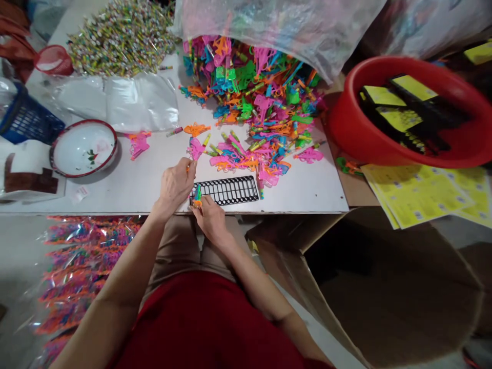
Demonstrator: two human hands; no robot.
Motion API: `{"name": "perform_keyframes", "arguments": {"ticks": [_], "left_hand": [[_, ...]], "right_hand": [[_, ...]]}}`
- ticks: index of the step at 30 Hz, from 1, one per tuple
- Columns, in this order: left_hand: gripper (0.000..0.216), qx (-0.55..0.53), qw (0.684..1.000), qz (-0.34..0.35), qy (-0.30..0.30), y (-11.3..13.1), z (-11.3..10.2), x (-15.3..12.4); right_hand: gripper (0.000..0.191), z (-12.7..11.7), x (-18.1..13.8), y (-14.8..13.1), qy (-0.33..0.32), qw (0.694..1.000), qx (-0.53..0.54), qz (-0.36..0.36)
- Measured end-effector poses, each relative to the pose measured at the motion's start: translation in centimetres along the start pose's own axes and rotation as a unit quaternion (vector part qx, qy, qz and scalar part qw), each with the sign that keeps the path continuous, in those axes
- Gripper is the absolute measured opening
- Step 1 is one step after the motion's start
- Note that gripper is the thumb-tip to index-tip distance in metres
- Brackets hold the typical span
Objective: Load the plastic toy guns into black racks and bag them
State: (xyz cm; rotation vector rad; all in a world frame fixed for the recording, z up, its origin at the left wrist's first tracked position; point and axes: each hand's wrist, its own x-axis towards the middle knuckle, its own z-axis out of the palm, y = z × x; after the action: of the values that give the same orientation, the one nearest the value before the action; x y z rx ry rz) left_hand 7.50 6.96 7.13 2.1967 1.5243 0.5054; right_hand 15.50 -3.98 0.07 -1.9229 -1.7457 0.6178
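My left hand point(177, 180) is closed, with a pink toy gun point(196, 148) at its fingertips and a bit of orange showing between the fingers. My right hand point(211, 219) pinches a small toy gun point(197, 198) in orange, blue and green at the left end of a black rack point(234, 190). This rack has a grid of many slots and lies along the table's front edge. Just beyond it is a loose pile of colourful toy guns point(246, 154) with small candy tubes among them. An orange toy gun point(197, 129) lies beyond my left hand.
A large heap of toy guns point(265, 102) spills from a clear plastic bag point(269, 20). Candy tubes point(123, 38) are heaped at back left, near plastic bags point(142, 102) and an enamel bowl point(83, 148). A red tub point(346, 123) and yellow sheets point(418, 195) are right; an open carton point(323, 233) is below.
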Motion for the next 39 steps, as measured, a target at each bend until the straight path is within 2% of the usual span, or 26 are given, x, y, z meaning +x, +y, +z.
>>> {"name": "perform_keyframes", "arguments": {"ticks": [3, 6, 12, 17, 21, 26, 30, 32, 34, 36, 38, 39], "left_hand": [[0.035, -0.026, 1.0, -0.01, 0.012, -0.2, 0.1, -0.2], [0.036, -0.055, 0.998, -0.023, 0.016, -0.3, 0.2, -0.4], [0.034, -0.043, 0.999, -0.009, 0.021, -0.6, 0.4, -0.3], [0.038, -0.102, 0.994, -0.022, 0.015, -1.3, 0.6, 0.5], [0.045, -0.139, 0.989, -0.044, -0.001, -1.5, 0.4, 1.0], [0.056, -0.181, 0.983, -0.022, 0.02, -1.5, -0.2, -0.3], [0.079, -0.194, 0.98, -0.013, -0.054, -1.9, -0.3, -0.9], [0.081, -0.218, 0.971, -0.019, -0.097, -2.4, -0.3, -0.4], [0.083, -0.244, 0.96, -0.035, -0.132, -2.9, -0.4, 0.2], [0.083, -0.263, 0.951, -0.046, -0.155, -3.4, -0.4, 0.6], [0.081, -0.268, 0.95, -0.051, -0.152, -3.5, -0.5, 0.7], [0.079, -0.266, 0.953, -0.055, -0.136, -3.5, -0.5, 0.7]], "right_hand": [[0.009, 0.1, 0.0, 0.3, -0.023, 0.999, -0.022, -0.036], [0.013, 0.2, 0.1, 0.4, -0.032, 0.997, -0.021, -0.064], [0.012, -0.1, 0.3, -0.2, -0.074, 0.994, -0.061, -0.042], [0.02, -0.3, 0.5, -1.0, -0.081, 0.99, -0.099, -0.054], [0.018, -0.6, 0.8, -1.3, -0.09, 0.99, -0.1, -0.052], [0.017, -0.3, 1.2, -0.9, -0.098, 0.99, -0.085, -0.058], [0.02, 0.7, 2.2, -1.6, -0.092, 0.992, -0.057, -0.068], [0.021, 0.6, 2.8, -1.8, -0.093, 0.994, -0.027, -0.059], [0.02, -0.7, 3.4, -1.2, -0.112, 0.991, 0.013, -0.069], [0.02, -3.3, 4.3, 0.4, -0.13, 0.986, 0.05, -0.092], [0.025, -7.0, 5.8, 2.7, -0.103, 0.99, 0.045, -0.084], [0.027, -8.8, 6.9, 3.8, -0.063, 0.996, 0.019, -0.058]]}}
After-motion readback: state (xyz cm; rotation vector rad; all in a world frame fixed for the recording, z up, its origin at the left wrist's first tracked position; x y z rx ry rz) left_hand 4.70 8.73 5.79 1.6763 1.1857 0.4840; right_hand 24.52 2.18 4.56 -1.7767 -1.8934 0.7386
